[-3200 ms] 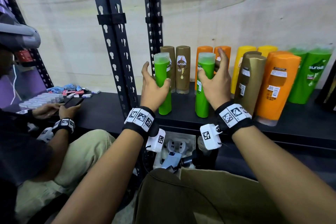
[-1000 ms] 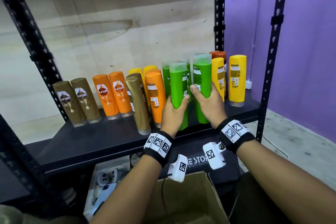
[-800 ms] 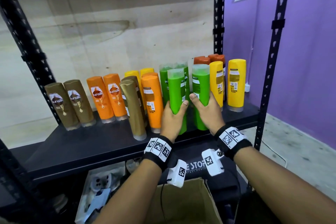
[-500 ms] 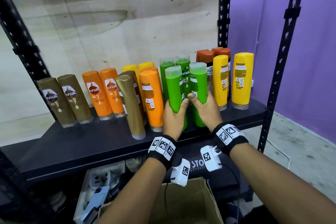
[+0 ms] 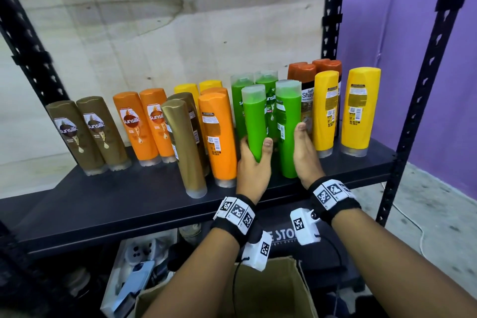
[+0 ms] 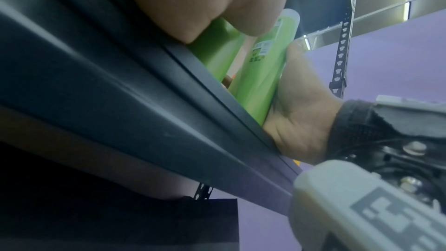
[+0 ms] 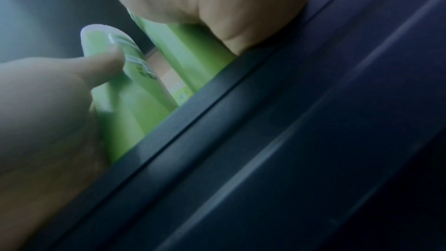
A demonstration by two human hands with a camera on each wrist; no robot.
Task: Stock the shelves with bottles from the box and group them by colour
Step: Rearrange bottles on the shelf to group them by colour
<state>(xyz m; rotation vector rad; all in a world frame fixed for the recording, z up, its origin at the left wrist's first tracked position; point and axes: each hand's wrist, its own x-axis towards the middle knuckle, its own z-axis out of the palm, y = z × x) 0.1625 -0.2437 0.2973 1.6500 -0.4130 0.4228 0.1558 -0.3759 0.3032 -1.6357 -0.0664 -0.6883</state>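
**Two green bottles set down in front of the green group**

A green bottle is held in each hand at the near edge of the shelf [image 5: 103, 204]. The left bottle [image 5: 254, 121] is gripped low on its body by the left hand [image 5: 253, 165], with the thumb wrapped across its near face and the fingers curled round its far side. The right bottle [image 5: 287, 126] is held by the right hand [image 5: 305, 155], whose palm lies flat against the bottle's right side with the thumb pointing up; the fingers behind it are hidden, so their curl cannot be told.

Both bottles stand cap-up with their long axes close to upright, tops tilted slightly away. Their bases appear to be at or just on the shelf surface, as is suggested by the wrist views. Just beyond them, two more green bottles [image 5: 241, 100] stand in the back row, with orange bottles [image 5: 219, 134] to the left and yellow bottles [image 5: 326, 111] to the right.

The coming move is judged to be a release straight back toward the near side, each hand being beside its own bottle. The cardboard box [image 5: 271, 289] lies below.
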